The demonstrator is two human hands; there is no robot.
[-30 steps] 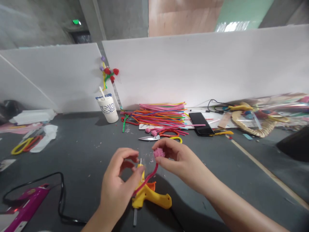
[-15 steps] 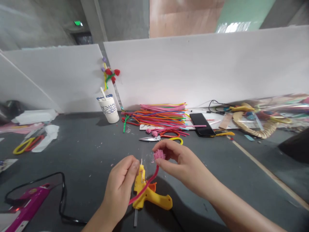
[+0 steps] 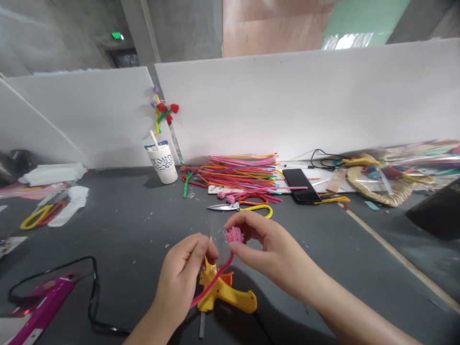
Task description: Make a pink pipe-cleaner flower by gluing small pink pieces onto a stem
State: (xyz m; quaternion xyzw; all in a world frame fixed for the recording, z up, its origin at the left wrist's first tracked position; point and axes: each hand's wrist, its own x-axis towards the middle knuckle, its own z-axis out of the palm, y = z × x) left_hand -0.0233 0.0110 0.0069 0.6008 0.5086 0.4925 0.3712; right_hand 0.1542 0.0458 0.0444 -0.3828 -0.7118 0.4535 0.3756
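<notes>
My right hand (image 3: 268,244) pinches a pink fuzzy flower head (image 3: 234,235) between thumb and fingers. A darker pink pipe-cleaner stem (image 3: 214,281) curves from under the flower down to my left palm. My left hand (image 3: 187,268) is closed with its fingers curled, and the lower end of the stem passes behind its heel. Hidden fingers there seem to hold it. Below both hands, a yellow hot glue gun (image 3: 235,297) lies on the table, its nozzle end partly covered by my left fingertips. The flower and my left fingertips are a small gap apart.
Scissors (image 3: 257,209) lie beyond my hands, before a pile of colourful pipe cleaners (image 3: 240,172). A black phone (image 3: 301,186) is to their right. A white cup (image 3: 162,163) stands at the back left. A magenta glue gun (image 3: 46,306) with a black cord (image 3: 94,287) is at the left.
My left fingertips have stretched right, over the glue gun's nozzle end. My right hand has brought the flower slightly left and down, nearer to my left hand.
</notes>
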